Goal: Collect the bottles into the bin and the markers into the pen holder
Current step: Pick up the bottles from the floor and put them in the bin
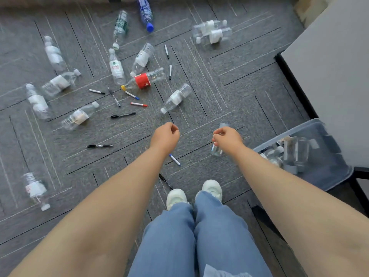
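My right hand [227, 139] grips a clear plastic bottle [217, 150], which hangs below the fingers just left of the clear plastic bin [327, 176]. The bin holds several bottles. My left hand [166, 134] hangs with curled fingers and holds nothing. Many bottles lie on the grey carpet ahead, among them a red-labelled bottle [144, 80], a blue bottle [145, 14] and a clear bottle [175, 98]. Markers and pens are scattered between them: a red marker [139, 104], a blue-capped marker [174, 159] near my left wrist, and a black pen [122, 115]. No pen holder is in view.
A grey table [337, 62] with dark legs stands at the right, above the bin. My white shoes [212, 189] and jeans fill the lower middle. Another black pen [165, 181] lies just ahead of my left shoe. A lone bottle [36, 189] lies at the lower left.
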